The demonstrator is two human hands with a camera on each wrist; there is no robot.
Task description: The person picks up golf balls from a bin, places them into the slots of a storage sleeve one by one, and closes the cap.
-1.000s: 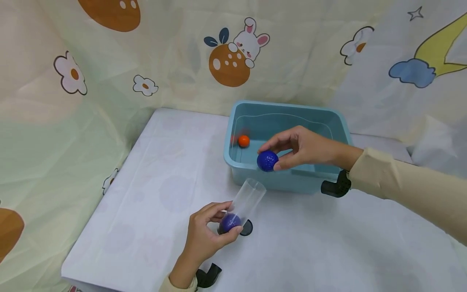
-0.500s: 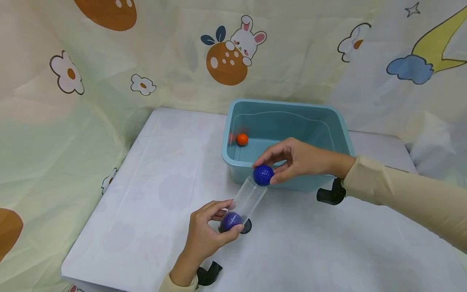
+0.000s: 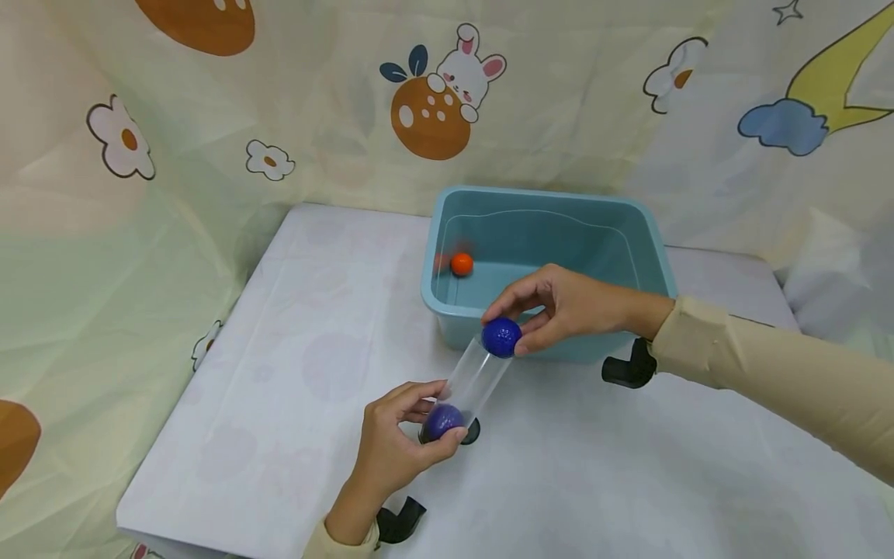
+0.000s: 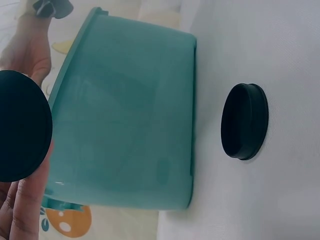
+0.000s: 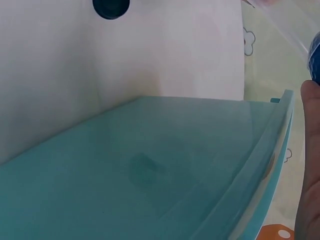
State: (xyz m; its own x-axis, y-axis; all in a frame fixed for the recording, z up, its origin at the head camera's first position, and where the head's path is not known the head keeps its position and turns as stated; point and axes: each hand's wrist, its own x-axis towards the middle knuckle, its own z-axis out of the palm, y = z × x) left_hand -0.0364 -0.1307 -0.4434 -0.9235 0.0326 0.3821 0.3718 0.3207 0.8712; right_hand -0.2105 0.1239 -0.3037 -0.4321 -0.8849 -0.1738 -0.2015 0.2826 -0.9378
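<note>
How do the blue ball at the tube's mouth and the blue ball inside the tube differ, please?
The upper ball is pinched by the right hand at the mouth of the clear tube; the lower ball sits inside, near the other end. The upper ball is mostly bare; the lower ball shows through the clear tube. Both are round and blue.

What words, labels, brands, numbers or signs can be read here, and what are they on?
None: no word, label, brand or number is readable in any view.
The clear tube, the blue ball at its mouth, the teal bin and the loose black cap show no lettering.
The backdrop shows pictures, including a rabbit and a cloud.
</note>
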